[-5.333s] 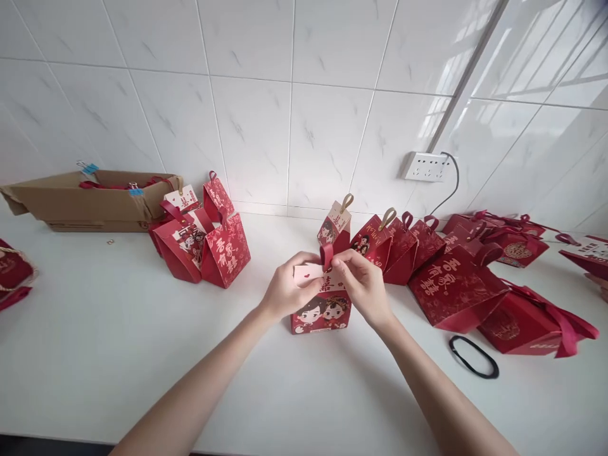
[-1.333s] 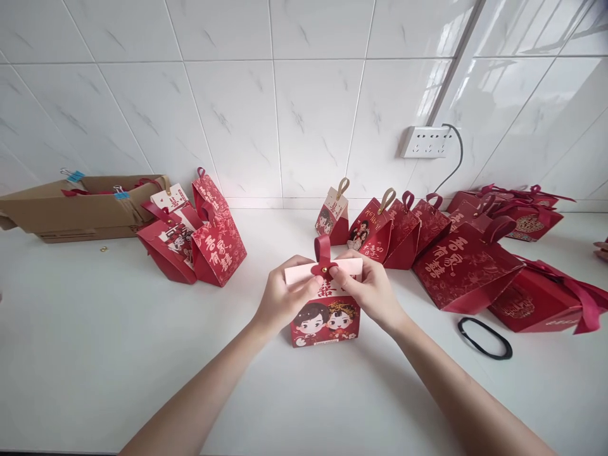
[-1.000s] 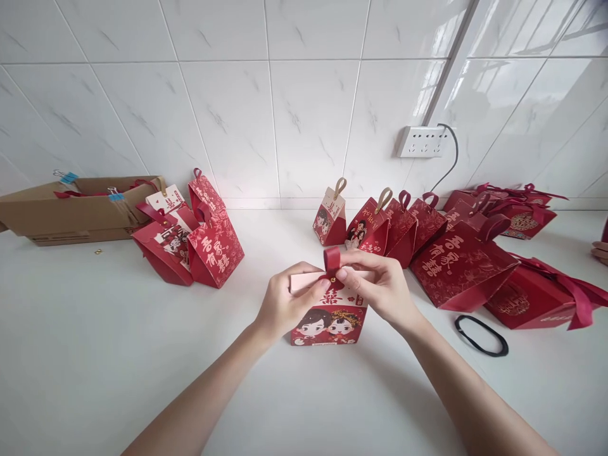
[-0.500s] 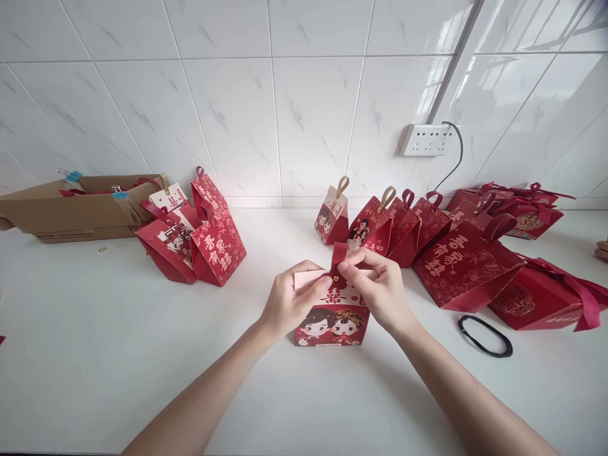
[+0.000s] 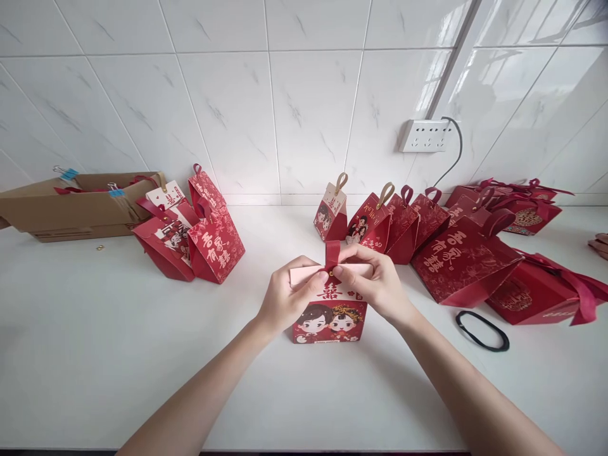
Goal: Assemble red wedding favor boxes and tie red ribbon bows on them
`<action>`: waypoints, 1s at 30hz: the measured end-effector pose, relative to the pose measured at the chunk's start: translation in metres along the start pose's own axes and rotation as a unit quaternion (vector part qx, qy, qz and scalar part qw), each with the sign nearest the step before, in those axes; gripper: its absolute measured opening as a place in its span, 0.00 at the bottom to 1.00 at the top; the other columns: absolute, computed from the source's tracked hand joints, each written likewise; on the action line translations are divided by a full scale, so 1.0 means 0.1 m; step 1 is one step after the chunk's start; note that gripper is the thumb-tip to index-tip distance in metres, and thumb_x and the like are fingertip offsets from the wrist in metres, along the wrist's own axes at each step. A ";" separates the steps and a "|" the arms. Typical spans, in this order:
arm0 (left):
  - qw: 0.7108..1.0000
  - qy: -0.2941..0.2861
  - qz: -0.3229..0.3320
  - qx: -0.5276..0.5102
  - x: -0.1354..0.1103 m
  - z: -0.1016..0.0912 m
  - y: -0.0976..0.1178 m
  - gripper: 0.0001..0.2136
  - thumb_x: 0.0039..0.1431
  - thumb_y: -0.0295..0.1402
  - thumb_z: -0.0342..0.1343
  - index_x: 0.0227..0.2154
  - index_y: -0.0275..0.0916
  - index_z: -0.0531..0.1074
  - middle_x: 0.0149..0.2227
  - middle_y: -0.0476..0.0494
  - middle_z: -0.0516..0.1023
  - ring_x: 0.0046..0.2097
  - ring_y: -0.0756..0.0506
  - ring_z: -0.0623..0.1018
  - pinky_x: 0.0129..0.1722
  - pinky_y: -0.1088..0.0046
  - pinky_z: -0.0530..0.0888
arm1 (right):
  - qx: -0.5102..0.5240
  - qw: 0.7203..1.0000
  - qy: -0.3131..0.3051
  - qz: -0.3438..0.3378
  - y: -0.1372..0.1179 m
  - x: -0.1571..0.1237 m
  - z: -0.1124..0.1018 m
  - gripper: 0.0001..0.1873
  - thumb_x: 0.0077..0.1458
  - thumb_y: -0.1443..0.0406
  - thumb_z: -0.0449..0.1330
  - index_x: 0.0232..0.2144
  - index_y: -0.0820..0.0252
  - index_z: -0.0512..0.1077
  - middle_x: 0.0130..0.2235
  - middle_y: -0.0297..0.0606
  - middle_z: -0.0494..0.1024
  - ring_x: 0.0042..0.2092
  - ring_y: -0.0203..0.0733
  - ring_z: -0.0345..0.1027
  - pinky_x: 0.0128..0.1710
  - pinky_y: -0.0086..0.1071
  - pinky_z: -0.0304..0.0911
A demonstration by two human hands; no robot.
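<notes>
The gift box stands upright on the surface, directly in front of me, with its illustrated face toward me. My left hand is clamped on the upper left part of the gift box, and my right hand is clamped on the upper right part. Left thumb and right thumb bear on the front, one on each side of the metal stud; the other fingers are partly hidden behind. The red strap loop projects upward between the hands. The pale top flap lies across the top, partly covered by my fingers.

Beyond my right hand, a cream-topped box stands near the tiled wall, beside a red box with a gold loop. Further right, a large red box lies next to a ribboned box; a black band lies on the surface near them. Part of another person's hand shows at the right edge.

At left, a group of red boxes stands just beside an open cardboard carton. Small gold-coloured pieces lie near the carton.
</notes>
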State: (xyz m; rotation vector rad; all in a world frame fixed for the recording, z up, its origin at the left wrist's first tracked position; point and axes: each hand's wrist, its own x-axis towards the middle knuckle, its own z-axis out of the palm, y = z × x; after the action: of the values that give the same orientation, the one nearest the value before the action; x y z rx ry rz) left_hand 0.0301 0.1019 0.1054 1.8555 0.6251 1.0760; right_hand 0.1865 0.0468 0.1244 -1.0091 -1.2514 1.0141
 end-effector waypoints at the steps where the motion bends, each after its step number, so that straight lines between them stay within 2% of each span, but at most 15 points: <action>1: 1.000 0.001 -0.002 -0.005 0.00 0.00 0.00 0.11 0.57 0.40 0.55 0.28 0.36 0.70 0.26 0.50 0.72 0.29 0.52 0.71 0.28 0.80 0.67 | 0.002 1.000 -0.007 0.001 0.00 0.00 0.00 0.10 0.49 0.59 0.64 0.30 0.59 0.69 0.21 0.28 0.68 0.20 0.28 0.56 0.19 0.23 0.53; 4: 0.999 -0.002 -0.011 -0.035 0.00 -0.01 -0.03 0.10 0.56 0.40 0.56 0.30 0.36 0.70 0.27 0.49 0.72 0.29 0.51 0.71 0.28 0.79 0.67 | -0.010 1.000 -0.005 0.003 0.01 -0.01 0.01 0.11 0.48 0.59 0.64 0.30 0.59 0.70 0.23 0.30 0.71 0.22 0.30 0.61 0.21 0.25 0.57; 6: 0.997 -0.027 -0.019 -0.075 0.00 -0.03 -0.06 0.10 0.55 0.39 0.57 0.31 0.37 0.70 0.27 0.50 0.72 0.29 0.51 0.71 0.28 0.79 0.67 | -0.022 1.000 0.022 -0.001 0.03 -0.01 0.00 0.11 0.46 0.59 0.65 0.28 0.60 0.71 0.21 0.29 0.70 0.21 0.30 0.60 0.20 0.24 0.55; 9: 0.985 -0.088 -0.045 -0.144 0.02 -0.06 -0.13 0.11 0.54 0.38 0.57 0.38 0.38 0.69 0.31 0.48 0.73 0.33 0.48 0.74 0.32 0.76 0.70 | -0.019 0.996 0.090 -0.011 0.07 0.02 -0.02 0.12 0.42 0.59 0.68 0.26 0.60 0.72 0.21 0.29 0.71 0.21 0.29 0.61 0.20 0.23 0.56; 12: 0.972 -0.137 -0.090 -0.167 0.04 -0.09 -0.16 0.19 0.54 0.38 0.58 0.48 0.40 0.65 0.43 0.43 0.76 0.45 0.42 0.75 0.42 0.69 0.73 | 0.027 0.983 0.179 0.000 0.08 0.07 -0.07 0.15 0.38 0.59 0.70 0.27 0.59 0.72 0.24 0.31 0.74 0.24 0.31 0.66 0.22 0.24 0.61; 14: 0.964 -0.173 -0.129 -0.156 0.06 -0.10 -0.17 0.21 0.54 0.39 0.58 0.49 0.40 0.65 0.47 0.40 0.75 0.48 0.39 0.75 0.45 0.65 0.73 | 0.063 0.971 0.230 0.017 0.08 0.10 -0.11 0.18 0.36 0.59 0.71 0.29 0.58 0.71 0.26 0.31 0.75 0.25 0.33 0.68 0.23 0.26 0.63; 16: 0.958 -0.189 -0.162 -0.142 0.08 -0.10 -0.17 0.19 0.53 0.40 0.58 0.46 0.38 0.68 0.47 0.39 0.76 0.47 0.38 0.76 0.45 0.64 0.73 | 0.076 0.963 0.255 0.027 0.09 0.12 -0.14 0.20 0.36 0.59 0.71 0.31 0.57 0.70 0.27 0.32 0.76 0.26 0.35 0.69 0.24 0.27 0.65; 19: 0.964 -0.150 -0.169 -0.140 0.11 -0.11 -0.17 0.17 0.52 0.42 0.59 0.41 0.36 0.71 0.42 0.40 0.78 0.43 0.39 0.78 0.40 0.67 0.74 | 0.073 0.967 0.244 0.013 0.14 0.14 -0.14 0.19 0.43 0.56 0.67 0.37 0.55 0.69 0.31 0.33 0.77 0.30 0.38 0.71 0.29 0.31 0.67; 23: 0.982 -0.004 -0.105 -0.160 0.15 -0.16 -0.18 0.15 0.52 0.43 0.60 0.36 0.36 0.73 0.39 0.42 0.80 0.39 0.43 0.78 0.36 0.72 0.74 | 0.075 0.983 0.167 -0.024 0.22 0.13 -0.10 0.17 0.52 0.54 0.60 0.42 0.52 0.67 0.43 0.34 0.76 0.43 0.42 0.71 0.44 0.37 0.67; 26: 0.982 0.081 -0.063 -0.161 0.15 -0.20 -0.17 0.14 0.52 0.43 0.59 0.34 0.37 0.73 0.38 0.43 0.80 0.38 0.43 0.78 0.35 0.72 0.74 | 0.063 0.994 0.092 -0.017 0.22 0.10 -0.05 0.17 0.53 0.53 0.59 0.42 0.52 0.66 0.46 0.35 0.75 0.45 0.43 0.71 0.46 0.38 0.67; 28: 0.981 0.093 -0.055 -0.160 0.13 -0.21 -0.17 0.14 0.52 0.43 0.59 0.33 0.36 0.73 0.36 0.43 0.80 0.38 0.43 0.78 0.35 0.72 0.74 | 0.051 0.995 0.080 -0.020 0.18 0.07 -0.03 0.16 0.53 0.53 0.60 0.41 0.53 0.67 0.45 0.36 0.75 0.43 0.42 0.71 0.43 0.37 0.68; 30: 0.980 0.076 -0.054 -0.174 0.12 -0.20 -0.17 0.14 0.52 0.43 0.60 0.34 0.37 0.73 0.38 0.43 0.80 0.39 0.42 0.78 0.37 0.70 0.75 | 0.034 0.994 0.100 -0.036 0.14 0.05 -0.02 0.15 0.53 0.54 0.60 0.39 0.53 0.67 0.44 0.35 0.75 0.41 0.42 0.71 0.41 0.35 0.69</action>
State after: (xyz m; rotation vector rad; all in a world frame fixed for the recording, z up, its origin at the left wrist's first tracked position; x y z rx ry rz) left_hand 0.0188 0.1280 0.1007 1.4325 0.5757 1.1782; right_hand 0.1880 0.0552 0.1118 -0.9809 -1.0747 0.8722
